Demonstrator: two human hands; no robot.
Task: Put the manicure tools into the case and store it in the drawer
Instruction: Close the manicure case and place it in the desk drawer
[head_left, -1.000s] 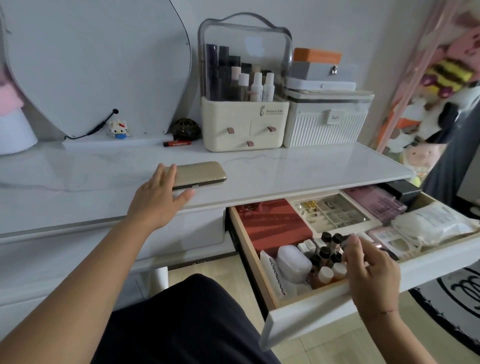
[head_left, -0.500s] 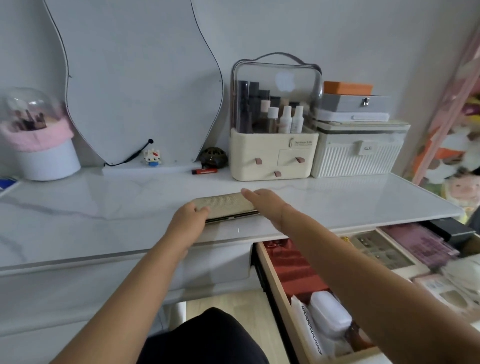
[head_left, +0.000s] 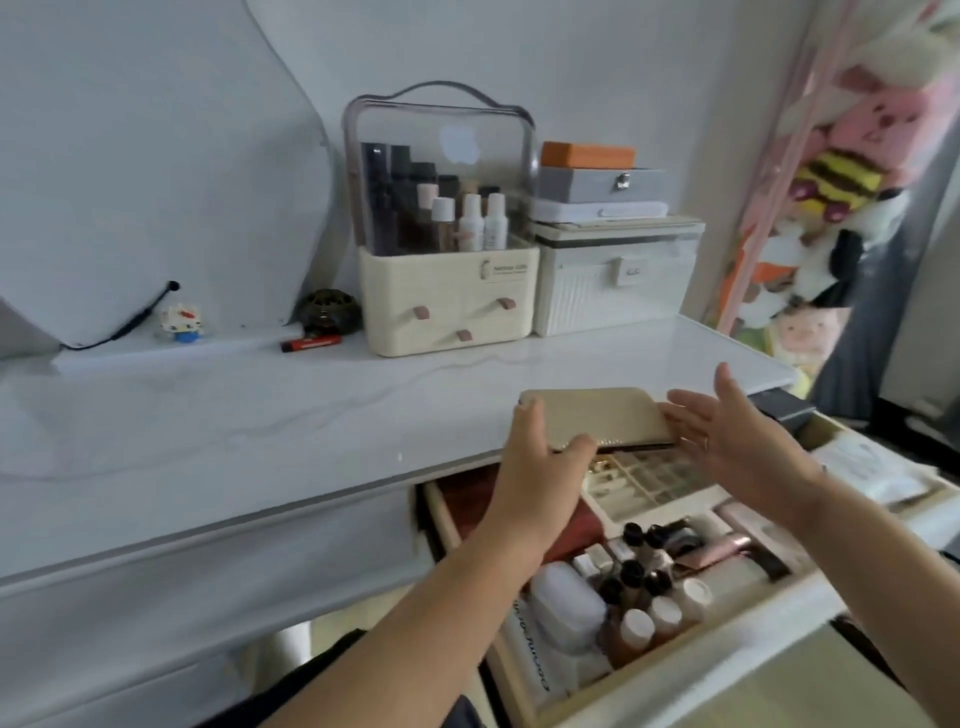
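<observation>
The beige manicure case (head_left: 597, 415), closed, is at the front edge of the white marble desktop, partly over the open drawer (head_left: 691, 675). My left hand (head_left: 540, 467) grips its left end, thumb on the near edge and fingers on top. My right hand (head_left: 737, 431) is spread flat with its fingertips at the case's right end; whether they touch it is unclear. No loose manicure tools are visible.
The drawer holds a red cloth (head_left: 467, 493), a compartment tray (head_left: 649, 478), small bottles (head_left: 649, 597), a white container (head_left: 566, 603) and packets (head_left: 872, 467). At the desk's back stand a cosmetics organiser (head_left: 447, 244), stacked boxes (head_left: 613, 260), a mirror (head_left: 145, 171) and a red tube (head_left: 311, 343).
The case has moved right along the desk's front edge to above the drawer, carried in my left hand. My right hand has come off its top and spread open beside it.
</observation>
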